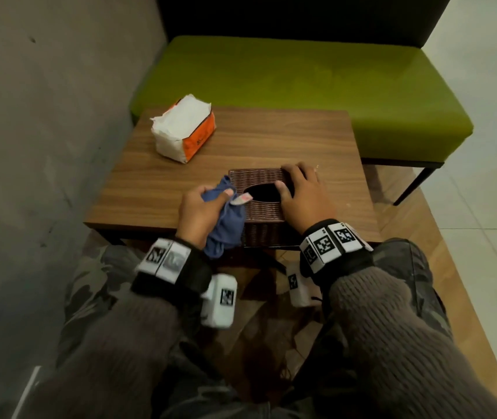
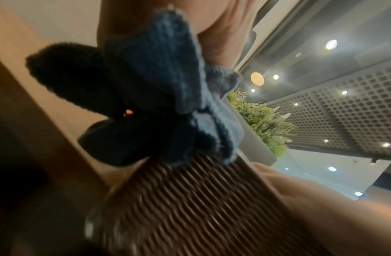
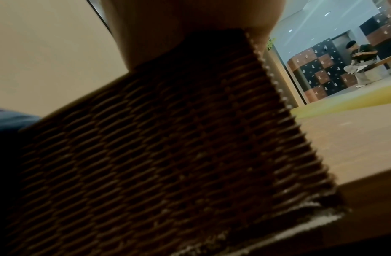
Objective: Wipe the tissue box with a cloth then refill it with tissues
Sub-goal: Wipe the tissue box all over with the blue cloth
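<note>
A dark brown woven tissue box (image 1: 259, 207) with an oval top opening stands at the near edge of the wooden table (image 1: 271, 137). My left hand (image 1: 208, 207) grips a bunched blue cloth (image 1: 226, 225) against the box's left end; the cloth (image 2: 146, 97) fills the left wrist view above the box's weave (image 2: 190, 207). My right hand (image 1: 298, 192) lies on the box's right end, thumb at the rim of the opening and fingers curled over the far edge. The box's side (image 3: 168, 147) fills the right wrist view. An opened orange-and-white tissue pack (image 1: 183, 128) lies at the table's far left.
A green bench seat (image 1: 316, 80) with a dark back stands behind the table. A grey wall (image 1: 44, 116) runs along the left. My knees sit below the table's near edge. Far off in the right wrist view, a person (image 3: 207, 58) sits by lockers.
</note>
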A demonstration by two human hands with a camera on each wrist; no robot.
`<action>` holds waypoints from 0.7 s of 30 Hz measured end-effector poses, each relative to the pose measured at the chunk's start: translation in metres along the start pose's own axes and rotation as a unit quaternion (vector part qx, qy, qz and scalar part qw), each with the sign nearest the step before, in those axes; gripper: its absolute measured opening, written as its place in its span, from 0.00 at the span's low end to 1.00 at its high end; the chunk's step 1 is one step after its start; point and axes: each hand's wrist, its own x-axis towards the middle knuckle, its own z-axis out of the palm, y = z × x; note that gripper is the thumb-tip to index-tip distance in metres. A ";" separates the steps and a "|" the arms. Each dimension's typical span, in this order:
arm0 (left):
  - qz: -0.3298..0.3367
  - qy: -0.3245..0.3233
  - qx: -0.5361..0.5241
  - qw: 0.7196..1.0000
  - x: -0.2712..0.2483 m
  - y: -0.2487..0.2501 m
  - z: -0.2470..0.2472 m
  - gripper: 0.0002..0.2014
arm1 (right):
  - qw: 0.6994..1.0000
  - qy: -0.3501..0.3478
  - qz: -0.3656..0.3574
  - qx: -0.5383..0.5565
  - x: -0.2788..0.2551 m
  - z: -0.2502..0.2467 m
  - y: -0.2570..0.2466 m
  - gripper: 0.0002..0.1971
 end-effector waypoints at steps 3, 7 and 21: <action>0.015 -0.039 0.071 0.997 0.041 0.016 0.005 0.10 | 1.000 0.004 -0.006 0.008 -0.001 -0.001 0.001 0.22; 0.020 -0.095 0.085 0.992 0.062 0.030 0.010 0.09 | 1.000 0.017 0.008 0.012 0.001 -0.001 -0.001 0.21; 0.073 -0.081 0.099 0.989 0.030 0.011 -0.004 0.10 | 0.998 0.045 0.028 0.017 -0.001 0.003 -0.001 0.20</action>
